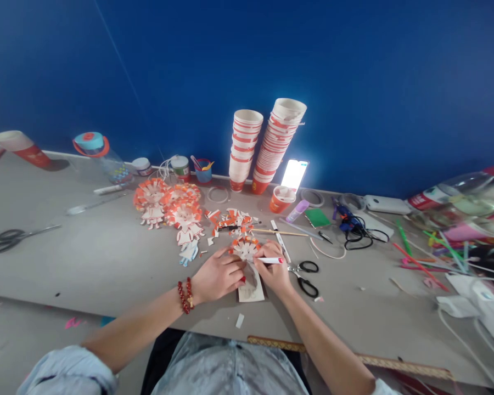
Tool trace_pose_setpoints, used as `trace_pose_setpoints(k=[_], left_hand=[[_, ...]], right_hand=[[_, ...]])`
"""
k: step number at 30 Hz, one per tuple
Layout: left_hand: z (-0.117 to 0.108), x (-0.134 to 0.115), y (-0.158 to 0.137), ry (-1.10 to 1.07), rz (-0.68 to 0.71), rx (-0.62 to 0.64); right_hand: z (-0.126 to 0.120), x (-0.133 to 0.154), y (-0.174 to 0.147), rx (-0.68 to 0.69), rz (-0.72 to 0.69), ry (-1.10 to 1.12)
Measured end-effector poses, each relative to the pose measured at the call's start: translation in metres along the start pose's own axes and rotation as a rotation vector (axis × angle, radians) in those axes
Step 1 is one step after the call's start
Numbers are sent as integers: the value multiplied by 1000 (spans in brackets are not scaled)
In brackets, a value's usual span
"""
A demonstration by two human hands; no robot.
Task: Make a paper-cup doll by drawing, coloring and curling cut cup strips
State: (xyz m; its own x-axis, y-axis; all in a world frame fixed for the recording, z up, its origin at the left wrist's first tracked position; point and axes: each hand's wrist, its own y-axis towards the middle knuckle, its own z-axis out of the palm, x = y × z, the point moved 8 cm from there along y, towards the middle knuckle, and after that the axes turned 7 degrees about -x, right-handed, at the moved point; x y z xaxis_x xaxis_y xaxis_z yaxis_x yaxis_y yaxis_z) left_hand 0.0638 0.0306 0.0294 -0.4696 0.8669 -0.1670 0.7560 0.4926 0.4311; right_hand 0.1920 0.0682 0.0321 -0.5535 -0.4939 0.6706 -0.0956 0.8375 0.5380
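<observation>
In my right hand (pixel 274 269) is a white marker pen (pixel 269 260) with a red end, held in a pinch. Its tip is by an orange-and-white fringed paper cutout (pixel 245 249) in front of me. My left hand (pixel 222 276) lies with fingers stretched over the cutout's left side and a piece of white paper (pixel 251 296) that has faint drawn lines. The fingers partly hide both. Black-handled scissors (pixel 307 274) lie open just right of my right hand. Similar fringed paper figures (pixel 168 206) are heaped to the left, near orange and white paper scraps (pixel 234 220).
Two tall stacks of paper cups (pixel 243 151) stand against the blue wall, beside a lit phone (pixel 295 174) and a single cup (pixel 282 199). More scissors (pixel 16 237) lie far left, near a clear bottle (pixel 107 159). Straws (pixel 420 263), cables and bottles crowd the right.
</observation>
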Motion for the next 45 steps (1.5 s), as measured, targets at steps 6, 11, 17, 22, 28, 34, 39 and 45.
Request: trace_pose_setpoints(k=[6,11,17,22,28,34,39,45], left_hand=[[0,0,0,-3,-3,2],[1,1,-1,-9,-5,-4],[1,0,-1,-3,-2,-6],[2,1,-1,-1,-2,-1],[0,0,-1,-3,-6,-9],[-1,0,0,-13,-16,-17],[1,1,-1,-32,-32,-24],[1,0,-1,-25,-32,-28]], right_hand=[[-3,-1,0,-48,13,-17],[-6,-3,-3,-75,17,-42],[-5,3,-2,-63,-35,-52],[-1,9,0,-13,-73,-77],[-5,10,1,-30,-61,-80],[-2,12,1,7,-65,-61],[-1,11,0,18,-72,-49],[-1,10,0,13,-74,-44]])
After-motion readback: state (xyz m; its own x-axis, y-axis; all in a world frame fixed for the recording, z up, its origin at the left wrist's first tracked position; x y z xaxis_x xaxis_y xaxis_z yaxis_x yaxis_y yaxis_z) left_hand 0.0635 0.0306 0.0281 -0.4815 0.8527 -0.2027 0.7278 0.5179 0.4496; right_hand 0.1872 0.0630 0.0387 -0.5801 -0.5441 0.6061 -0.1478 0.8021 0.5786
